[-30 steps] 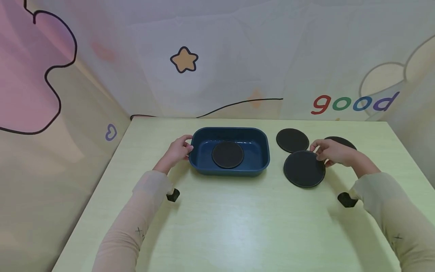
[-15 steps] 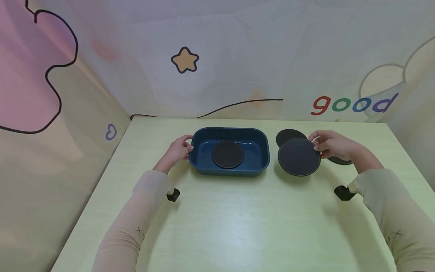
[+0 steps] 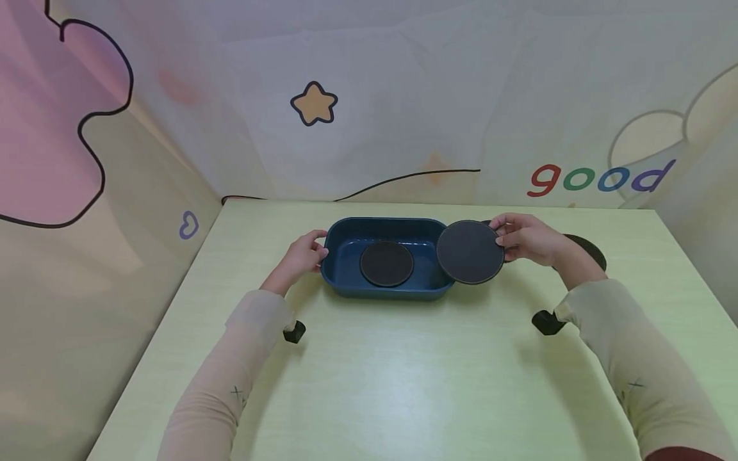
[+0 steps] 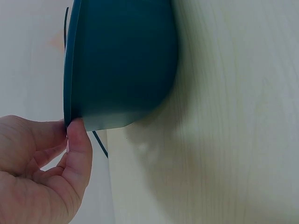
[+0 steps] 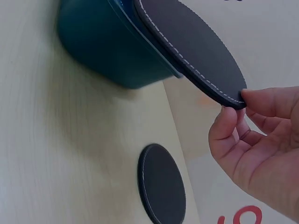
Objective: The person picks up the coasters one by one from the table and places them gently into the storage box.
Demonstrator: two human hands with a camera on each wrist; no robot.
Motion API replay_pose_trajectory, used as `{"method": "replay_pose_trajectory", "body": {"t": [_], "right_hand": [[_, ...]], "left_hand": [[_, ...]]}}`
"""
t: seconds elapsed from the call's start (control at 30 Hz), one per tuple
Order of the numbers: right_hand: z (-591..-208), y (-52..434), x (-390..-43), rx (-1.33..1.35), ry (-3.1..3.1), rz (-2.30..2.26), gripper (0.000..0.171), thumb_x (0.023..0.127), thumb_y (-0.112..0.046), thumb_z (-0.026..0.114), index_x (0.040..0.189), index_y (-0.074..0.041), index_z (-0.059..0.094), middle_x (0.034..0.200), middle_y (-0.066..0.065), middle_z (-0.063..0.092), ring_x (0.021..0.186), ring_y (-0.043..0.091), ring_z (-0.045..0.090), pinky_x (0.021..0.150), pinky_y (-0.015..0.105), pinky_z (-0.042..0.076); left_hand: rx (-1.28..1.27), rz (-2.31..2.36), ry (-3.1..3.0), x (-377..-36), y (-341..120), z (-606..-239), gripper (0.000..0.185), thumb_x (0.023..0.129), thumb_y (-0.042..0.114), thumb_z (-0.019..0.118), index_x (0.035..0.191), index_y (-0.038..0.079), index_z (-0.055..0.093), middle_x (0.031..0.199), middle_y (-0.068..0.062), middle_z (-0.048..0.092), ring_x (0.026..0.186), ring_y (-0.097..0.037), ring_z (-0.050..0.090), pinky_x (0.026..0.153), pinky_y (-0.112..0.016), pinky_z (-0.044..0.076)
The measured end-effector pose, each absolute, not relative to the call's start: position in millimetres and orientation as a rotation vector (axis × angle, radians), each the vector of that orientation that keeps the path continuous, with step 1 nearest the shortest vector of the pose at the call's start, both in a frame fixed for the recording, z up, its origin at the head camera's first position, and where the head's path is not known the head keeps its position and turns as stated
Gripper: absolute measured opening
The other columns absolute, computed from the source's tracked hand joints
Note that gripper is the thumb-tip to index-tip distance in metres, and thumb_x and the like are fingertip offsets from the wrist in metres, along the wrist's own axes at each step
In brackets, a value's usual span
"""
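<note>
My right hand (image 3: 527, 239) pinches the edge of a round black coaster (image 3: 469, 252) with pale stitching, thumb on top and fingers below. The coaster is held above the table and overlaps the right end of a dark blue rectangular baking dish (image 3: 346, 291). In the right wrist view the held coaster (image 5: 191, 44) tilts over the dish's rim. Inside the dish another black coaster (image 3: 386, 264) lies flat. At the dish's left end my left hand (image 3: 302, 251) pinches the rim between thumb and fingers, as the left wrist view shows with that rim (image 4: 70, 84).
One more coaster (image 3: 588, 251) lies on the pale table (image 3: 380, 371) at the right, partly behind my right wrist. In the right wrist view a coaster (image 5: 162, 184) rests on the table near the dish. A printed cloth wall (image 3: 392, 115) rises behind.
My right hand has lifted the coaster off the table and carried it left, up to the dish's right end. The left hand and the dish have stayed in place.
</note>
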State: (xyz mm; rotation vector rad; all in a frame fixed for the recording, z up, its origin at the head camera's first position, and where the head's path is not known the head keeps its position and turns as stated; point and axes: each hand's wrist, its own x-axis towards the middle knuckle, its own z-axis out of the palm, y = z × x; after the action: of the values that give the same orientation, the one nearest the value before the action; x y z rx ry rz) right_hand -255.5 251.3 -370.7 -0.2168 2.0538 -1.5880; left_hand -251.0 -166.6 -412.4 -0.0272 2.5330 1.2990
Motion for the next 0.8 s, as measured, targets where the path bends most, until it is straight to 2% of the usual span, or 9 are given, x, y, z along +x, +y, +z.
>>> {"method": "replay_pose_trajectory", "body": {"t": [0.5, 0.8], "right_hand": [[-382.5, 200.4, -268.5, -0.215, 1.994, -1.643, 0.018, 0.089, 0.000, 0.044, 0.105, -0.006, 0.040, 0.078, -0.001, 0.048, 0.063, 0.010, 0.050, 0.059, 0.022, 0.047], [-389.2, 171.5, -274.7, -0.177, 2.052, -1.631, 0.022, 0.088, 0.000, 0.044, 0.109, -0.004, 0.039, 0.084, 0.002, 0.042, 0.067, 0.011, 0.047, 0.062, 0.024, 0.047]], "left_hand": [[-0.032, 1.296, 2.531, -250.6, -166.4, -411.6, 0.043, 0.091, 0.007, 0.045, 0.133, 0.009, 0.036, 0.088, -0.009, 0.048, 0.067, -0.014, 0.051, 0.060, -0.025, 0.053], [-0.039, 1.303, 2.531, -250.8, -166.7, -412.3, 0.043, 0.091, 0.007, 0.046, 0.133, 0.010, 0.036, 0.088, -0.009, 0.049, 0.067, -0.014, 0.051, 0.059, -0.024, 0.053]]}}
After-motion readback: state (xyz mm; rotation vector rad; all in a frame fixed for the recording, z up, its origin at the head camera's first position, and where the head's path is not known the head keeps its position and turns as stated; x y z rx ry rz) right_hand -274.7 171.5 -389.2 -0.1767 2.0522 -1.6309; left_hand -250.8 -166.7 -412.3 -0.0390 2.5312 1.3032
